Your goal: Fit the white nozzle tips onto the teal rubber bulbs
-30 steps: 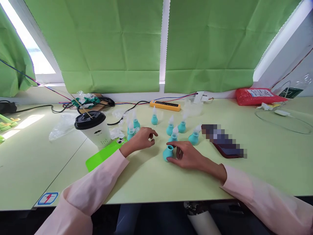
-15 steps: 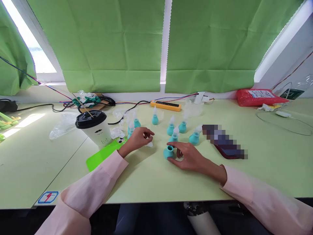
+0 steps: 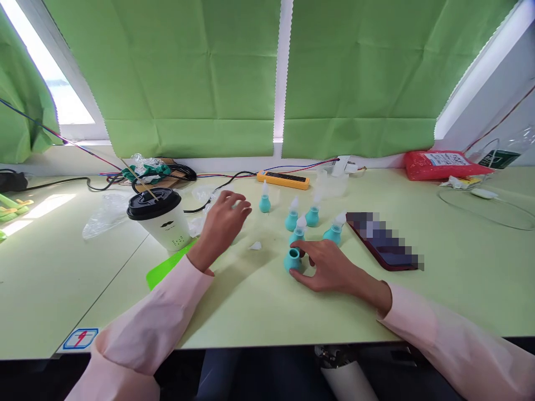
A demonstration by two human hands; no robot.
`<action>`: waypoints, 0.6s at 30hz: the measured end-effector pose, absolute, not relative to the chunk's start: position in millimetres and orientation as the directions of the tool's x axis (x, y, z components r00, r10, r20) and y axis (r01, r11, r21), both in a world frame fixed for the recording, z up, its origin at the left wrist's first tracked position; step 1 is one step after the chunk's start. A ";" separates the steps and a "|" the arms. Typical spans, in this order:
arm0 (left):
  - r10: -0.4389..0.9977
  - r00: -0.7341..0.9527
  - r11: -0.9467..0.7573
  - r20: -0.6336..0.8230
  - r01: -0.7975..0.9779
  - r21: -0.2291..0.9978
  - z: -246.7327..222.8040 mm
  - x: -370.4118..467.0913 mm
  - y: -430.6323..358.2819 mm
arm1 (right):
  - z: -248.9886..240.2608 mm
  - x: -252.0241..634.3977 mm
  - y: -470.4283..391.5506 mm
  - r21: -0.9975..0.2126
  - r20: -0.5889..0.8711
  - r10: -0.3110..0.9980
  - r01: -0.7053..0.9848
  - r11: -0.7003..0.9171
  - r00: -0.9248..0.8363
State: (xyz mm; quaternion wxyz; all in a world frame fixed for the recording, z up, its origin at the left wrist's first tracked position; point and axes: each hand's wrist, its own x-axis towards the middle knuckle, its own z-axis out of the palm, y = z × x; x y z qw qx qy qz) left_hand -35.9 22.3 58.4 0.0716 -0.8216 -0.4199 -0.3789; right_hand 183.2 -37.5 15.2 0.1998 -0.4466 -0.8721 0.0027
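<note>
My right hand [image 3: 330,266] holds a teal squeeze bulb [image 3: 292,260] between thumb and fingers on the table. Its dark round mouth faces up with no tip in it. Just behind it stands another bulb with a clear tip [image 3: 298,229]. More tipped bulbs stand farther back, among them one [image 3: 264,203] by itself and one tilted [image 3: 333,234] near the phone. My left hand [image 3: 225,220] hovers over the left side, fingers loosely bent and apart, with nothing visible in them. It hides the bulbs there. A small white scrap [image 3: 256,245] lies between my hands.
On the left stand a white cup with a black lid [image 3: 161,220] and a bright green flat item [image 3: 167,270], partly under my left arm. A dark phone [image 3: 382,242] lies to the right. At the back are a yellow power strip [image 3: 283,180] and a red package [image 3: 445,166].
My left hand has moved back and to the left, away from the white scrap, and its fingers have opened. My right hand has shifted the bulb slightly to the right.
</note>
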 end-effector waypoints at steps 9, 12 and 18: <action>0.742 0.511 -0.451 0.434 0.859 -0.241 13.1 -18.3 36.3 | 16.4 181.1 -38.8 -0.180 0.332 0.783 0.779 0.601 -0.526; 0.766 0.471 -0.457 0.438 0.878 -0.144 3.8 -20.0 42.9 | 15.5 181.8 -37.7 -0.174 0.344 0.775 0.775 0.607 -0.530; 0.727 0.540 -0.436 0.424 0.840 -0.322 -2.9 -21.0 48.1 | 12.6 181.3 -35.3 -0.152 0.365 0.777 0.791 0.593 -0.513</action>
